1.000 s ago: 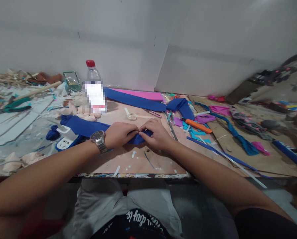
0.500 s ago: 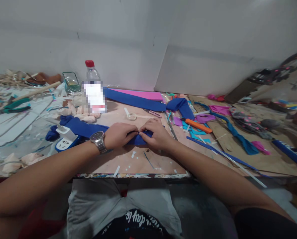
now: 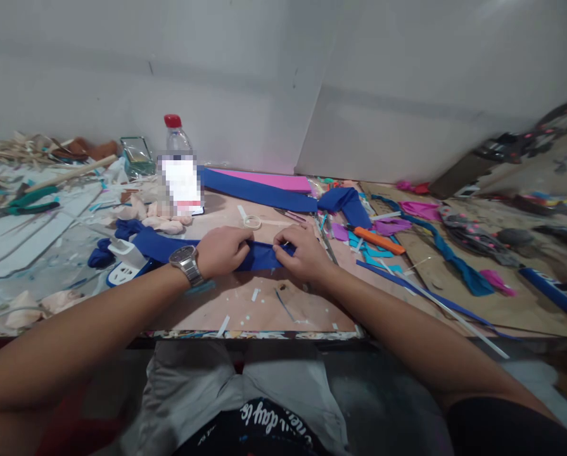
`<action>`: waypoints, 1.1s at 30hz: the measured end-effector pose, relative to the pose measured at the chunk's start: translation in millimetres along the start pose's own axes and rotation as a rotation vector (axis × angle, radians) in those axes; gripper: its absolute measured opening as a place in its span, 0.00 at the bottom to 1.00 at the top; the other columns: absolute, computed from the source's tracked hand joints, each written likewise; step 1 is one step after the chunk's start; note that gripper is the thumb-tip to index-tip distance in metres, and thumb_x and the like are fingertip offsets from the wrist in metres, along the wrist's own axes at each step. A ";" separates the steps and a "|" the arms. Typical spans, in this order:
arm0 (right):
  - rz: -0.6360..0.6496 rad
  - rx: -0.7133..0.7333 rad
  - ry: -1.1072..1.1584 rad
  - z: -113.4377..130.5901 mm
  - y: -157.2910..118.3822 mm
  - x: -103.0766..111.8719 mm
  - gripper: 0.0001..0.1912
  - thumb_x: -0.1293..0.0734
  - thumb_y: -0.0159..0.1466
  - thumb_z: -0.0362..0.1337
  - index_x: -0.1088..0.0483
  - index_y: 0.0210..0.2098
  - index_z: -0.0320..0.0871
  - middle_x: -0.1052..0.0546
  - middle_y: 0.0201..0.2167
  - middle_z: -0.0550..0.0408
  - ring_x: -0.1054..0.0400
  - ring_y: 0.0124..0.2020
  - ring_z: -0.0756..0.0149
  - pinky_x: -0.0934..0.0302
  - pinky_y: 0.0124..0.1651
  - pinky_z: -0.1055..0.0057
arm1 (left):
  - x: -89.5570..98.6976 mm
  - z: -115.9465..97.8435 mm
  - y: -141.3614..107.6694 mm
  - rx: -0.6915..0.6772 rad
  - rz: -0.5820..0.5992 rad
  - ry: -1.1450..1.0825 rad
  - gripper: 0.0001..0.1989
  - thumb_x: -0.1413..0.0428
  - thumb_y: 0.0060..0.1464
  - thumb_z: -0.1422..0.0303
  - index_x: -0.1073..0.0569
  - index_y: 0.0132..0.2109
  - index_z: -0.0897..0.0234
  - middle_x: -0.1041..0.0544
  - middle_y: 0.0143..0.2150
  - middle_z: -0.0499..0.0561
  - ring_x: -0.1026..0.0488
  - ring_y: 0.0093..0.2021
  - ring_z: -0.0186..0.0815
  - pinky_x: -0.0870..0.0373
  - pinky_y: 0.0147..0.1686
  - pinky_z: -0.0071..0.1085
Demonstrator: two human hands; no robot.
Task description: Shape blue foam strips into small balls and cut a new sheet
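Note:
A long blue fabric strip (image 3: 263, 256) runs across the worktable in front of me, its left part passing behind my left wrist. My left hand (image 3: 222, 252), with a metal watch (image 3: 187, 264) on the wrist, is closed on the strip with thumb and bent fingers. To its right, my right hand (image 3: 303, 253) pinches the same strip at its right part. Between the hands a short stretch of the cloth shows, its upper edge folded. Just beyond lies a roll of clear tape (image 3: 251, 221).
At the back stand a red-capped bottle (image 3: 173, 121) and a phone with a blurred screen (image 3: 182, 183). Blue (image 3: 259, 191) and pink strips lie behind. An orange cutter (image 3: 378, 240) and cloth scraps are to the right; a power socket (image 3: 127, 271) and green-handled pliers (image 3: 33, 201) to the left.
My hands were close together, thumbs nearly touching on the bunched cloth. They have moved apart, and the blue strip between them now lies stretched flatter.

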State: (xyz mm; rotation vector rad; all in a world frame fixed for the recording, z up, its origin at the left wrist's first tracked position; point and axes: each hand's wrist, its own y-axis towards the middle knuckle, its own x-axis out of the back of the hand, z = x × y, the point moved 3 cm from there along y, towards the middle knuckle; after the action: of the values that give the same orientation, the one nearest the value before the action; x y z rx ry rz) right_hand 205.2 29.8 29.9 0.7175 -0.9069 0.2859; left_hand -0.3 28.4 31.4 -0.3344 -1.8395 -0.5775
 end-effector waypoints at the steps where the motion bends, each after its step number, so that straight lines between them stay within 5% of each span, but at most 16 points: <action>1: -0.004 -0.001 -0.001 0.0 0.2 0.3 0.04 0.35 0.63 0.35 0.29 0.32 0.44 0.21 0.32 0.55 0.30 0.38 0.60 0.51 0.52 0.57 | 0.4 1.2 0.7 0.014 -0.001 0.013 0.14 0.53 0.60 0.68 0.22 0.43 0.60 0.18 0.39 0.55 0.23 0.39 0.45 0.36 0.37 0.38; 9: 0.022 0.057 -0.012 1.2 0.6 -3.3 0.03 0.35 0.61 0.33 0.31 0.31 0.44 0.21 0.32 0.54 0.30 0.37 0.61 0.50 0.51 0.58 | -0.4 5.1 2.4 0.068 0.055 0.056 0.14 0.54 0.60 0.67 0.23 0.41 0.60 0.18 0.40 0.56 0.23 0.40 0.46 0.37 0.36 0.38; 17: 0.145 0.124 0.040 5.8 -1.4 -9.4 0.04 0.34 0.66 0.36 0.28 0.36 0.44 0.19 0.36 0.54 0.28 0.40 0.60 0.50 0.53 0.57 | -3.4 -13.1 -4.3 -0.150 0.139 0.006 0.14 0.52 0.60 0.67 0.22 0.44 0.60 0.17 0.41 0.54 0.23 0.39 0.43 0.35 0.37 0.36; 24: 0.118 0.066 -0.001 5.5 -0.3 -6.3 0.02 0.34 0.61 0.32 0.29 0.31 0.44 0.21 0.31 0.54 0.29 0.37 0.61 0.48 0.51 0.59 | -3.4 -12.0 -2.6 -0.077 0.153 0.073 0.15 0.54 0.62 0.68 0.22 0.44 0.60 0.17 0.40 0.55 0.22 0.39 0.45 0.35 0.37 0.37; 33: 0.164 0.079 0.002 9.5 -2.1 -6.0 0.08 0.32 0.66 0.39 0.22 0.41 0.44 0.16 0.39 0.51 0.26 0.42 0.58 0.48 0.52 0.57 | -4.3 -11.3 -2.9 -0.066 0.147 0.031 0.14 0.53 0.62 0.67 0.23 0.43 0.61 0.18 0.40 0.55 0.22 0.39 0.44 0.36 0.37 0.36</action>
State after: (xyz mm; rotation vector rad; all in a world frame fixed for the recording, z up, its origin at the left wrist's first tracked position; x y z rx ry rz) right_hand 196.8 22.2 28.1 0.7164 -0.9582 0.4705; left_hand 8.7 20.1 29.6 -0.4979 -1.7520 -0.5389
